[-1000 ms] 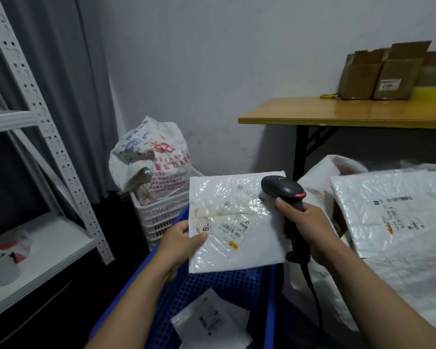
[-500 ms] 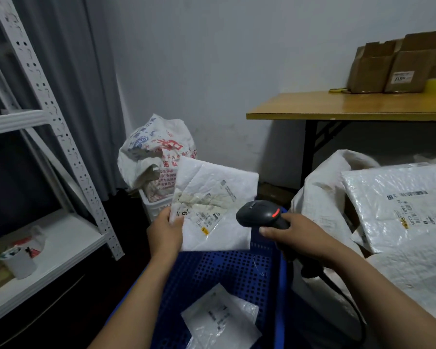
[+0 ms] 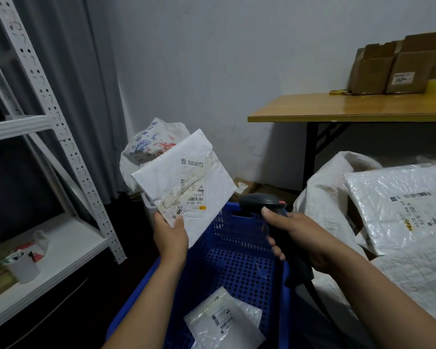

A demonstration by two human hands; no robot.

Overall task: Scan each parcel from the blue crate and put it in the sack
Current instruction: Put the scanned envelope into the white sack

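Observation:
My left hand [image 3: 171, 236] grips the lower corner of a white plastic mailer parcel [image 3: 186, 183], held tilted above the far left corner of the blue crate [image 3: 239, 263], its barcode label facing me. My right hand [image 3: 296, 238] holds a black handheld scanner [image 3: 263, 204] by its grip, over the crate's right rim, to the right of the parcel. Another clear-wrapped parcel [image 3: 224, 322] lies on the crate's floor. The white woven sack [image 3: 332, 212] stands open at the right, with a large white parcel [image 3: 400, 205] lying on it.
A white metal shelf rack [image 3: 51, 137] stands at the left with a small cup [image 3: 23, 267] on it. A printed bag [image 3: 151, 144] sits on a white crate behind the parcel. A wooden table [image 3: 350, 109] with cardboard boxes [image 3: 398, 69] is at the back right.
My left hand has swung the parcel leftward and turned it to a tilt. My right hand has lowered the scanner away from the label, down to the crate's right rim.

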